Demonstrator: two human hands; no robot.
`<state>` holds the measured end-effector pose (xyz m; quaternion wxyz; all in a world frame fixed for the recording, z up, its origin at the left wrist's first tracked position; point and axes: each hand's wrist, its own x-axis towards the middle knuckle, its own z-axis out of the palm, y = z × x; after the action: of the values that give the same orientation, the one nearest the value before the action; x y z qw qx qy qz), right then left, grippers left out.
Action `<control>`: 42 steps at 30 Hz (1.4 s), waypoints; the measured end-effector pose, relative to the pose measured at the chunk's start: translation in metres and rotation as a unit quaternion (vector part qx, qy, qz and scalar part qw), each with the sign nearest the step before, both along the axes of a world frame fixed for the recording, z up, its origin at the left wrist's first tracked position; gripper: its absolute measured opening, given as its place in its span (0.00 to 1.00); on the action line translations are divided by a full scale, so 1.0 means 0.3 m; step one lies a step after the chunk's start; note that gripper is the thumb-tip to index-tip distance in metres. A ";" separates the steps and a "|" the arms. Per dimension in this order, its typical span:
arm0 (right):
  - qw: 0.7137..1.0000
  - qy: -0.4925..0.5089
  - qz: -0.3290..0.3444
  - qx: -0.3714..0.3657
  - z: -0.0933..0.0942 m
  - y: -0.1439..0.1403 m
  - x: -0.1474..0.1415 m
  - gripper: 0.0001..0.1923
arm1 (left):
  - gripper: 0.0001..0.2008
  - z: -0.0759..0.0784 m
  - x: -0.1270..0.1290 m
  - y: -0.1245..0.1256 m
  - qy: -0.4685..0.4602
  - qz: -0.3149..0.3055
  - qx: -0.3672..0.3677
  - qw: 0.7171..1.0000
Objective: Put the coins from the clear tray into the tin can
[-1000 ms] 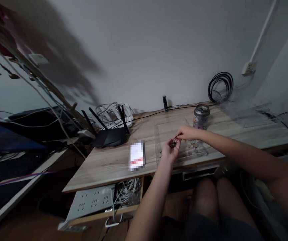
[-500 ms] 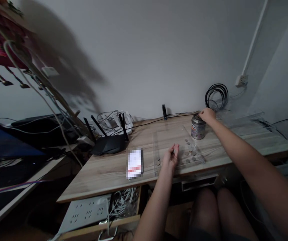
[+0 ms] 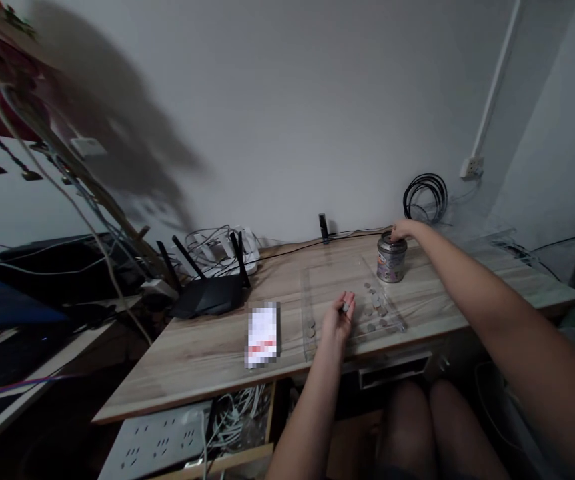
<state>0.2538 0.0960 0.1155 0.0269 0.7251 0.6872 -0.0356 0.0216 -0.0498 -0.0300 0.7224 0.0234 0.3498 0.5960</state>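
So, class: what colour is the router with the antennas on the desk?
Black. The router shows best in the head view, its only view, left of the person's left hand.

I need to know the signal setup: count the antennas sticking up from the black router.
4. On the black router, two antennas slant up at its left end and two at its right end. More could be hidden behind them among the cables.

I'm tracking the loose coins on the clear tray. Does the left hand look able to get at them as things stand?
Probably yes. The left hand hovers over the clear tray, beside the coins, with nothing between. The right hand is off at the tin can.
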 end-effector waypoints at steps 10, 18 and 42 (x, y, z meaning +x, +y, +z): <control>0.979 0.035 -0.092 0.180 -0.053 -0.085 -0.045 0.16 | 0.13 0.009 -0.012 -0.001 -0.041 0.014 -0.007 0.999; 0.915 0.136 0.362 0.115 -0.296 -0.405 -0.341 0.14 | 0.12 0.003 -0.004 -0.002 -0.071 0.014 0.026 0.997; 0.950 0.081 -0.121 0.276 -0.114 -0.167 -0.114 0.18 | 0.11 0.025 -0.001 -0.024 -0.041 0.004 0.028 0.999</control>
<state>0.2196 0.0460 0.0813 -0.2345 0.7763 0.5775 0.0938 0.0213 -0.0571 -0.0226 0.7324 0.0180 0.3033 0.6093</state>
